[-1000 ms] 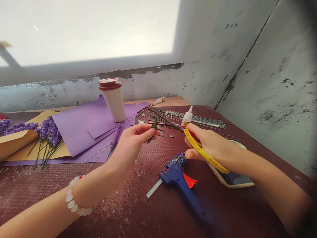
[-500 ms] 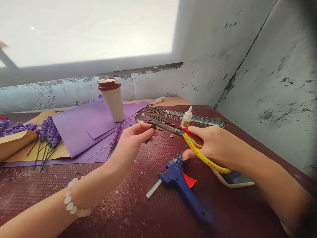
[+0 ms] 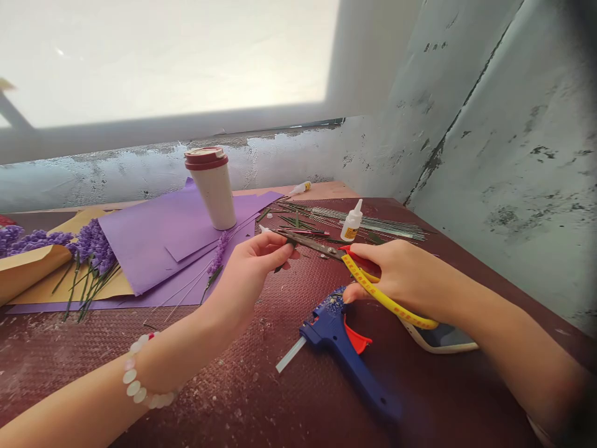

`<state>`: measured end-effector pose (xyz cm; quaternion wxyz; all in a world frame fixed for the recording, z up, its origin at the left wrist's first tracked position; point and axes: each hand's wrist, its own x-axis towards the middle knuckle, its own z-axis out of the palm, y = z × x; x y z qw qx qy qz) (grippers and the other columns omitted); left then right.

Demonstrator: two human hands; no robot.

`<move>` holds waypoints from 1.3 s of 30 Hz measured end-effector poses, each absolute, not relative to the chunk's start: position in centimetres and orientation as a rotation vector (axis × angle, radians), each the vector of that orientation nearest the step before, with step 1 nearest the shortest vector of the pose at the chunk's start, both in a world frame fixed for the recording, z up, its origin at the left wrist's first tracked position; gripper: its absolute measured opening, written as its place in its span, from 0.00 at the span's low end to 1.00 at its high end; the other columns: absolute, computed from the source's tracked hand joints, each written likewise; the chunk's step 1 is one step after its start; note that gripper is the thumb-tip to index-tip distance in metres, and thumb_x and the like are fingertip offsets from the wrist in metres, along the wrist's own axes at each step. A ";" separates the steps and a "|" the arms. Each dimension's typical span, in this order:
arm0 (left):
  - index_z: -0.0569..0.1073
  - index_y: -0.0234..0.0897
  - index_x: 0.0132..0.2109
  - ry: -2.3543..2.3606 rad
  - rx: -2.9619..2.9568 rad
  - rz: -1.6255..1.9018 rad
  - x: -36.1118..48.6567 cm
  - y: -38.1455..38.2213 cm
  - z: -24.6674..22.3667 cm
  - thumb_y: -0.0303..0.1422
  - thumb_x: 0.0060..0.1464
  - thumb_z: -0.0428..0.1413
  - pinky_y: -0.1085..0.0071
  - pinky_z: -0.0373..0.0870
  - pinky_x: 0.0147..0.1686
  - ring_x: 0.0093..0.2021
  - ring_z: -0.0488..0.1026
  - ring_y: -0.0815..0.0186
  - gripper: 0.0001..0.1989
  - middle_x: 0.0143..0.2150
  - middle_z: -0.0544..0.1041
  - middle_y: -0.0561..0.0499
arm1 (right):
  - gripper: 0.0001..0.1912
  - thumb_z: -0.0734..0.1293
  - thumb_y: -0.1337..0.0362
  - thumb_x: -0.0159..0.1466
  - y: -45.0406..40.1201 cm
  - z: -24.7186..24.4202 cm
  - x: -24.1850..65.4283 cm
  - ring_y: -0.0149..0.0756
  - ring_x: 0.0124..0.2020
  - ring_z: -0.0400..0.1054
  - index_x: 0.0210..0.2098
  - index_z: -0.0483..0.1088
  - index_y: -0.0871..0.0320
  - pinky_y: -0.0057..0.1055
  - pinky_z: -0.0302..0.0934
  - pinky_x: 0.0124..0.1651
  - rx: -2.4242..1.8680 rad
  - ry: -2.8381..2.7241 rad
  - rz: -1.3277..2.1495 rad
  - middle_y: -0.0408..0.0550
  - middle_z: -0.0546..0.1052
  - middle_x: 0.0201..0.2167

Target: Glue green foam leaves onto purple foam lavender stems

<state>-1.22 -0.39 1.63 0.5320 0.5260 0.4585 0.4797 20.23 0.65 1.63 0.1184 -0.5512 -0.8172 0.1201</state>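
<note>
Blades swung down since the earlier frame: the yellow-handled scissors [image 3: 387, 300] now lie nearly level, tips pointing left just above the fingers of the left hand [image 3: 247, 277], where they previously angled toward the far wires. The small green piece [image 3: 278, 269] has also shifted; only its dark tip now shows, just below those fingers. Left hand: narrow pinch, closed on the green piece, with a pale beaded bracelet [image 3: 133, 376] on the wrist. Right hand [image 3: 396, 277]: curled around the scissor handles, holding them; whether the blades are apart cannot be told. Below the hands, at lower centre, a blue hot glue gun [image 3: 336, 339] with a red trigger lies on the dark red woven table [image 3: 140, 373], and a phone [image 3: 441, 339] sits under the right forearm. At upper centre are a glue bottle [image 3: 352, 221] and a bundle of metal wires [image 3: 368, 221]. To the left, a white cup with a red lid [image 3: 212, 186] stands on purple paper [image 3: 158, 239], beside purple flower stems [image 3: 93, 246] on kraft paper [image 3: 32, 280].
</note>
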 end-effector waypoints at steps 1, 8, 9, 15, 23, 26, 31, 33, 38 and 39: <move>0.75 0.36 0.29 1.092 1.251 1.143 -1.2 -0.4 1.6 0.30 0.51 0.57 0.70 0.58 0.36 0.30 0.64 0.69 0.04 0.30 0.74 0.53 | 0.25 0.65 0.42 0.54 0.7 1.6 20.3 0.35 0.20 0.53 0.20 0.52 0.52 0.33 0.48 0.23 -1.606 -2.387 0.357 0.43 0.66 0.17; 0.74 0.35 0.33 1.097 1.270 1.128 -1.3 -0.4 1.6 0.32 0.53 0.57 0.68 0.59 0.42 0.34 0.67 0.68 0.04 0.32 0.78 0.52 | 0.29 0.60 0.35 0.53 1.0 1.2 20.2 0.31 0.20 0.52 0.18 0.53 0.54 0.30 0.47 0.23 -1.593 -2.194 0.440 0.39 0.59 0.14; 0.74 0.35 0.34 1.094 1.276 1.129 -1.3 -0.4 1.6 0.33 0.53 0.57 0.68 0.58 0.44 0.36 0.68 0.67 0.05 0.33 0.78 0.51 | 0.30 0.59 0.34 0.53 1.0 1.2 20.2 0.31 0.19 0.51 0.18 0.53 0.54 0.29 0.46 0.23 -1.590 -2.151 0.472 0.39 0.58 0.14; 0.72 0.36 0.35 1.058 1.217 1.127 -1.4 -0.3 1.6 0.36 0.54 0.58 0.64 0.55 0.51 0.42 0.74 0.64 0.08 0.32 0.80 0.52 | 0.28 0.54 0.34 0.55 0.5 0.8 19.8 0.31 0.20 0.52 0.21 0.53 0.54 0.30 0.46 0.23 -1.550 -2.164 0.537 0.41 0.61 0.17; 0.72 0.36 0.33 1.072 1.169 1.200 -1.3 -0.2 1.3 0.36 0.53 0.59 0.73 0.59 0.38 0.35 0.69 0.71 0.07 0.32 0.76 0.55 | 0.26 0.61 0.37 0.55 -0.7 0.8 18.2 0.37 0.21 0.60 0.29 0.50 0.52 0.30 0.49 0.25 -1.697 -2.319 0.492 0.41 0.67 0.20; 0.71 0.36 0.31 1.059 1.077 1.295 -1.3 -0.1 1.4 0.33 0.51 0.60 0.74 0.58 0.29 0.26 0.63 0.75 0.07 0.27 0.69 0.58 | 0.28 0.61 0.34 0.52 -0.7 0.6 17.9 0.38 0.21 0.61 0.29 0.50 0.52 0.29 0.48 0.24 -1.709 -2.329 0.431 0.40 0.67 0.20; 0.72 0.32 0.31 0.987 1.039 1.337 -1.1 -0.1 1.6 0.29 0.52 0.58 0.74 0.67 0.30 0.26 0.67 0.74 0.04 0.28 0.71 0.54 | 0.31 0.63 0.32 0.48 -0.7 0.3 17.9 0.42 0.23 0.65 0.30 0.51 0.51 0.30 0.50 0.25 -1.747 -2.298 0.389 0.41 0.69 0.21; 0.74 0.32 0.34 0.970 1.050 1.328 -1.1 -0.1 1.5 0.29 0.52 0.57 0.72 0.70 0.36 0.30 0.70 0.72 0.03 0.33 0.74 0.51 | 0.31 0.64 0.32 0.48 -0.6 0.2 17.8 0.42 0.23 0.66 0.30 0.51 0.51 0.30 0.51 0.25 -1.766 -2.295 0.388 0.41 0.69 0.21; 0.75 0.33 0.38 0.933 1.103 1.266 -1.2 0.0 1.2 0.29 0.52 0.58 0.70 0.70 0.42 0.35 0.72 0.70 0.06 0.38 0.77 0.49 | 0.32 0.64 0.32 0.47 -0.5 0.1 17.9 0.45 0.27 0.69 0.33 0.55 0.51 0.31 0.54 0.26 -1.752 -2.313 0.330 0.43 0.73 0.25; 0.75 0.33 0.37 0.947 1.115 1.265 -1.3 0.0 1.2 0.29 0.52 0.58 0.71 0.69 0.40 0.34 0.71 0.71 0.05 0.36 0.77 0.50 | 0.32 0.63 0.32 0.48 -0.5 0.1 17.9 0.45 0.27 0.69 0.34 0.55 0.51 0.32 0.54 0.26 -1.748 -2.318 0.308 0.43 0.74 0.25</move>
